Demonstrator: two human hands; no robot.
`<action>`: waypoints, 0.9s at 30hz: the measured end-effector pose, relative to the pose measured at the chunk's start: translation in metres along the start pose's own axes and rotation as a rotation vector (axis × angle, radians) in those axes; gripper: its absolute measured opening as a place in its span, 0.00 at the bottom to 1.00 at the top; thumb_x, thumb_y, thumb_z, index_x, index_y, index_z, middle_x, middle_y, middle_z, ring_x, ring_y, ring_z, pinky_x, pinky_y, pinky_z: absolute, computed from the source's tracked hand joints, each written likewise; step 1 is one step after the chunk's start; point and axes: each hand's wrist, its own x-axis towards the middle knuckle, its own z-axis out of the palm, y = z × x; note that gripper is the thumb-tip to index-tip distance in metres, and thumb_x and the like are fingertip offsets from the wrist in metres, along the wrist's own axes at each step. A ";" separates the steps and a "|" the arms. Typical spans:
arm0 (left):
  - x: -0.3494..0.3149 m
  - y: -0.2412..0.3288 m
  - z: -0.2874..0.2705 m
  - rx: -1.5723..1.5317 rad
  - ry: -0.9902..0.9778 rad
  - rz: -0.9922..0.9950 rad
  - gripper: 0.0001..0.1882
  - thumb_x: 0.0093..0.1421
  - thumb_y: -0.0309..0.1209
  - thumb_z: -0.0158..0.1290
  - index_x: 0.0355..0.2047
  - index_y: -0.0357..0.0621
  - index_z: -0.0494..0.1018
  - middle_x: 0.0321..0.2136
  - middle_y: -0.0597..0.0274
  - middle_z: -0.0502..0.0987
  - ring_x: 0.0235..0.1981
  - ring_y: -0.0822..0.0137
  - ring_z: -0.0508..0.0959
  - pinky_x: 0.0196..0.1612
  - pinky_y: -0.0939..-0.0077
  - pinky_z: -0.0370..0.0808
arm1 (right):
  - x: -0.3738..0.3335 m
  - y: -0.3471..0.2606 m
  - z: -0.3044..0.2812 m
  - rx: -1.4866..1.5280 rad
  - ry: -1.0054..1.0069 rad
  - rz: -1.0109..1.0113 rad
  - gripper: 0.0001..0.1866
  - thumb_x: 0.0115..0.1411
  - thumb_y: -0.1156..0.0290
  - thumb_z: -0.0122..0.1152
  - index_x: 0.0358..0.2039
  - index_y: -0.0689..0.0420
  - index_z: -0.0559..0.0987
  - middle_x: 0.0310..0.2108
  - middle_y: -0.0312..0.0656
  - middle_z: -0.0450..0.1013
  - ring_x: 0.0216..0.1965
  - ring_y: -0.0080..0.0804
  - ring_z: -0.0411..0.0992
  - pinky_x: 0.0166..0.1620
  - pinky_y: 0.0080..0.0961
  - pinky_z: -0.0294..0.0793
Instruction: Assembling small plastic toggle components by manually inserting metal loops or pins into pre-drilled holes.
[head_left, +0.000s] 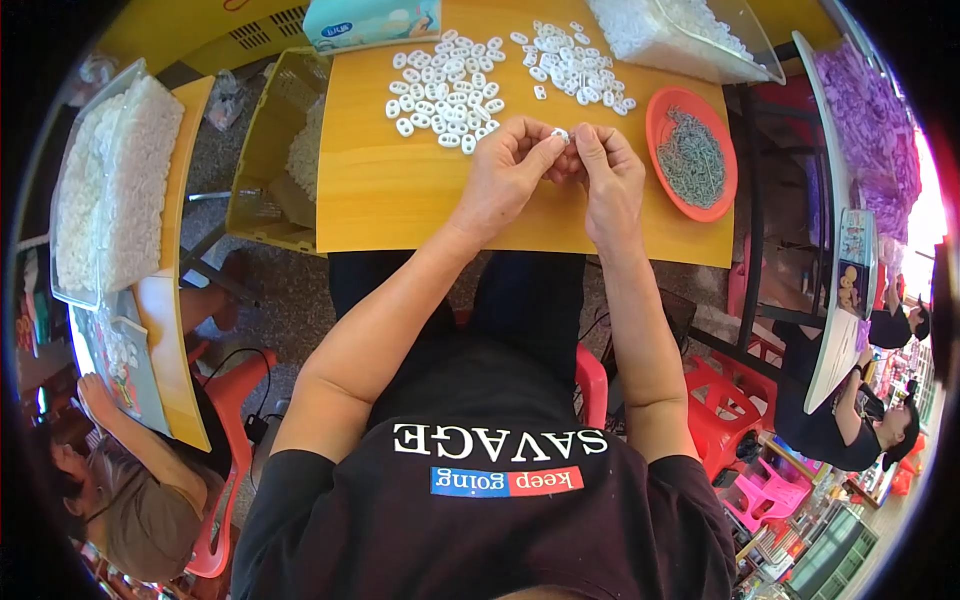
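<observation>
The yellow table point(390, 210) carries white two-holed pieces point(455, 93) on its far side, an orange dish point(728, 160) near its right edge. Over its middle, the left hand point(508, 168) pinches a small white piece point(559, 133); beside it, the right hand point(613, 185) bends its fingers, their hold unclear.

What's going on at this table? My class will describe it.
The person's left hand holds a small white piece above the table; the right hand meets it, its own hold unclear. Ahead lie a larger pile and a smaller pile of white pieces; a red dish of grey parts is to the right.
</observation>
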 end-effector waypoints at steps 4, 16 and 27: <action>0.000 0.000 0.000 0.011 -0.009 0.013 0.05 0.65 0.26 0.51 0.34 0.35 0.70 0.28 0.60 0.78 0.29 0.74 0.78 0.33 0.80 0.77 | 0.000 0.000 0.000 0.008 0.009 0.019 0.09 0.66 0.69 0.57 0.34 0.63 0.75 0.29 0.37 0.75 0.28 0.18 0.72 0.33 0.16 0.74; -0.002 -0.003 0.001 0.040 -0.019 0.004 0.06 0.64 0.25 0.52 0.34 0.34 0.70 0.28 0.59 0.78 0.28 0.74 0.78 0.32 0.81 0.76 | 0.002 -0.002 -0.007 -0.208 -0.030 -0.073 0.09 0.64 0.70 0.59 0.33 0.64 0.76 0.29 0.37 0.75 0.29 0.18 0.72 0.34 0.16 0.76; -0.002 0.000 0.001 0.048 -0.040 0.010 0.05 0.64 0.25 0.52 0.34 0.33 0.71 0.27 0.59 0.78 0.28 0.73 0.78 0.32 0.80 0.76 | -0.001 0.000 -0.012 0.042 -0.057 0.078 0.10 0.65 0.67 0.57 0.34 0.61 0.77 0.28 0.35 0.74 0.28 0.17 0.69 0.33 0.15 0.70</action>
